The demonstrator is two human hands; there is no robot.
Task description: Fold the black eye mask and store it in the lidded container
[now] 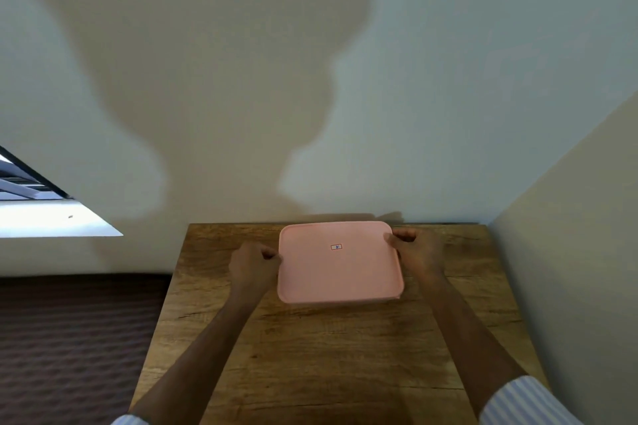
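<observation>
A pink rectangular lidded container [340,264] stands at the far middle of the wooden table [328,355], its lid on top with a small sticker in the centre. My left hand [253,266] grips the lid's left edge. At the far right corner of the lid, my right hand [419,252] holds the edge with its fingers curled. The black eye mask is nowhere in view.
A pale wall runs right behind the table, and a second wall closes off the right side. A dark brown quilted bed surface [76,338] lies left of the table. A window sill [45,217] shows at the far left.
</observation>
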